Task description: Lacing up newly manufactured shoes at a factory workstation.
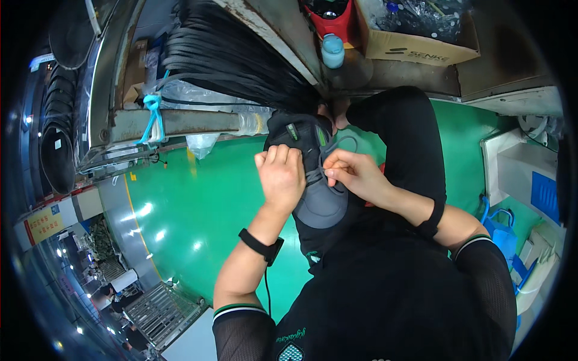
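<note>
Shoelace of thin grey cord [314,176] is pinched by the right hand [356,175]; the left hand [281,177] is curled beside the laces, and whether anything is gripped there cannot be told. Beneath the grip lies a grey-and-black shoe [323,207], its rounded toe toward the body. Right of the grip, the way is blocked by a bent, black-trousered leg [415,144]; ahead and left, by a rusty metal frame [192,123] and massed flat black straps [235,57]. Open room is given by glossy green floor [198,210] leftward. Ahead, a brown cardboard box [415,53] is filled with dark items in clear plastic [415,21]; near it is set a light-blue bottle [332,53].
</note>
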The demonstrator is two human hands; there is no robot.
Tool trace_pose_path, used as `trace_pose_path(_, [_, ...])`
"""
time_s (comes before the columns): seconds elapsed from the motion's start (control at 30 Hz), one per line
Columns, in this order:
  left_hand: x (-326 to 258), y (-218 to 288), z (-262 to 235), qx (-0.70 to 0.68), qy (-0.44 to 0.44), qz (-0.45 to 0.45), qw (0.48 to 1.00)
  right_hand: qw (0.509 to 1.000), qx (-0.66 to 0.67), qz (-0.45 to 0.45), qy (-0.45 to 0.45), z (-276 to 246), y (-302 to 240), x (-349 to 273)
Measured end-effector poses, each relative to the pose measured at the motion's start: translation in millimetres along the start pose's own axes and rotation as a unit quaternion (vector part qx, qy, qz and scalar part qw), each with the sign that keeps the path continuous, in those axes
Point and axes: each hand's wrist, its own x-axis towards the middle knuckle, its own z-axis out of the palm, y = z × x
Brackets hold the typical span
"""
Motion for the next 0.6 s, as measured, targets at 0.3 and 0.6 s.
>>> trace_pose_path(0.3, [21, 2, -9, -0.021, -0.123, 0.001, 0.992, 0.925, -0.264, -0.253, 0.107, -4, -7, 37])
trace_pose_path(0.6, [8, -11, 5, -0.315, 0.052, -0.228, 0.92, 0.77, -0.542, -0.337, -0.015, 17, -4, 55])
